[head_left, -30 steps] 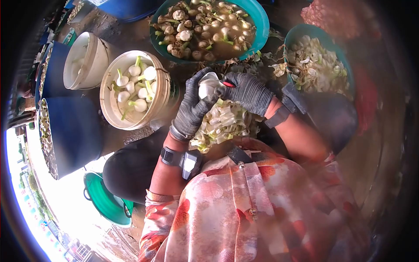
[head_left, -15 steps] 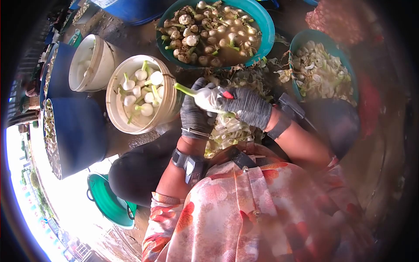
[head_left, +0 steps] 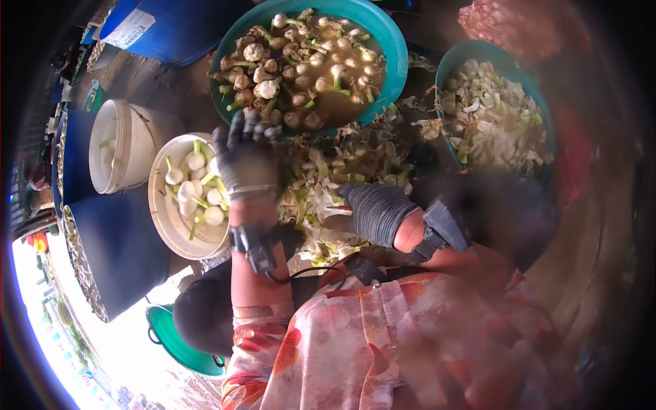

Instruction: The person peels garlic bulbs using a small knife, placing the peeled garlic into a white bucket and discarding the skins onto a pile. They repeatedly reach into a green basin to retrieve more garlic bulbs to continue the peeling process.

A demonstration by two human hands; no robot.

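My left hand, in a dark striped glove, is open and holds nothing. Its fingers stretch out between the rim of the white bucket and the teal basin. Clean white garlic bulbs with green stems lie in the bucket. The basin holds muddy garlic bulbs in brown water. Gloved as well, my right hand is closed around a small knife, red near its grip and mostly hidden by the fingers. A heap of peelings spreads on the ground between and below both hands.
To the right, a teal tub is full of peelings, with a reddish net sack behind it. Another white bucket, a blue barrel and a green tub stand on the left. A labelled blue barrel is farther back.
The cleaned garlic bulb has left my hands, and my left hand has moved left and opened beside the bucket. My right hand, lower now, keeps the knife. The view has shifted.
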